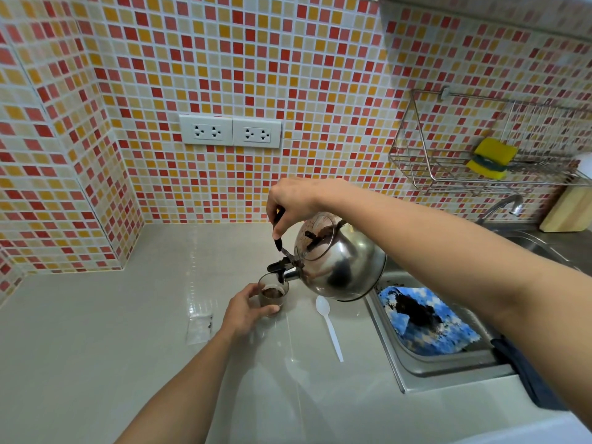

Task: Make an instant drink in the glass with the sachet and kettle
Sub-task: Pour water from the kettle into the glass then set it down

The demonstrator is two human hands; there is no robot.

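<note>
On the grey counter, left hand fingers wrap the glass; right hand fingers clench the tilted kettle.

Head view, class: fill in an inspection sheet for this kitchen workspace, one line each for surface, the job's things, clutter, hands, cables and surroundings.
Surface: grey counter, glossy, dry as far as visible.
Job's things: steel kettle tilted, spout over the glass; brown contents in the glass; emptied sachet lying flat to its left; white plastic spoon on the counter, to its right.
Clutter: blue cloth with a dark stain in the sink.
Hands: left hand steadies the glass; right hand grips the kettle handle.
Cables: nothing seen; wall sockets unused.
Surroundings: tiled wall, wire rack holding a yellow sponge, tap.
</note>
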